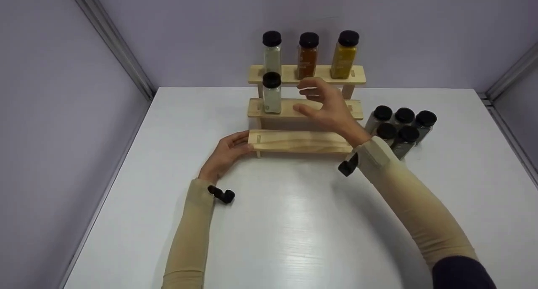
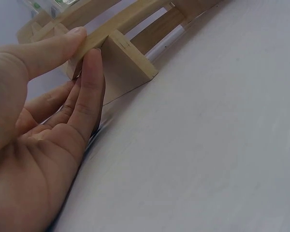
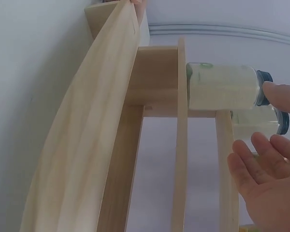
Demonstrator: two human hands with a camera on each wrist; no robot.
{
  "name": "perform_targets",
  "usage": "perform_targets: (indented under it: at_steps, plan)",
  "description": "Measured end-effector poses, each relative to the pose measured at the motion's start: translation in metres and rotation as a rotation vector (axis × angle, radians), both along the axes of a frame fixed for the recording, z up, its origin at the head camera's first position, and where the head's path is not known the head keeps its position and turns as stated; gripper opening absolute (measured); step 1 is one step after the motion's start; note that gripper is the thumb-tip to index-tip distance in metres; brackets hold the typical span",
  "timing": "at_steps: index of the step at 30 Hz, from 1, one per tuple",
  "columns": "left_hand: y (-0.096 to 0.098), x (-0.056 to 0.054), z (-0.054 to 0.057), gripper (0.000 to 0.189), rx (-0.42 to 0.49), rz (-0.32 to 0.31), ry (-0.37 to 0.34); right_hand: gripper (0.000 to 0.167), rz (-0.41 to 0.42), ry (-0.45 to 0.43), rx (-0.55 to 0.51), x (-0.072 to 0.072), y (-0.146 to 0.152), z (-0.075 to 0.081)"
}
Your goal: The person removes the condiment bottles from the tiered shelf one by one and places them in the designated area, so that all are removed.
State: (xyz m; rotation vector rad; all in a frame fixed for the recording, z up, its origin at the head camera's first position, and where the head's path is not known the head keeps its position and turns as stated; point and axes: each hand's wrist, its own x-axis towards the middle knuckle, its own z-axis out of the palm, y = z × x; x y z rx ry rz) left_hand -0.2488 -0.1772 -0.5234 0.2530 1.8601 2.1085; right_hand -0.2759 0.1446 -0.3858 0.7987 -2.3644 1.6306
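A three-tiered wooden spice rack [image 1: 300,141] stands on the table against the back wall. My left hand [image 1: 229,153] grips the left end of its lowest shelf, thumb on top and fingers beneath, as the left wrist view shows. On the middle shelf, at the left, stands a black-capped spice jar [image 1: 272,96] with pale contents. To the right of that jar is my right hand [image 1: 325,106], fingers spread and holding nothing. The top shelf carries another pale jar [image 1: 272,55], a red-brown spice jar [image 1: 307,59] and a yellow spice jar [image 1: 344,57].
Several black-capped jars [image 1: 404,116] stand grouped on the table right of the rack, beside my right forearm. The white tabletop [image 1: 294,221] stretches in front of the rack. Pale walls [image 1: 201,32] enclose the table at the back and sides.
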Motion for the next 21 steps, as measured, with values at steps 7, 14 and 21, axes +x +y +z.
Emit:
perform_targets:
  at_steps: [7,14,21]
  plan:
    - [0.000,0.000,-0.001,0.064,0.003,-0.004,0.001,0.056,0.023,-0.011,-0.014,-0.009,-0.018,0.000]
    - [0.001,0.000,-0.003,0.063,0.010,-0.008,0.010,0.057,0.029,-0.049,0.002,-0.014,-0.032,0.001]
    - [0.001,-0.001,-0.002,0.063,0.011,-0.011,0.008,0.058,0.042,-0.101,0.003,-0.020,-0.043,0.003]
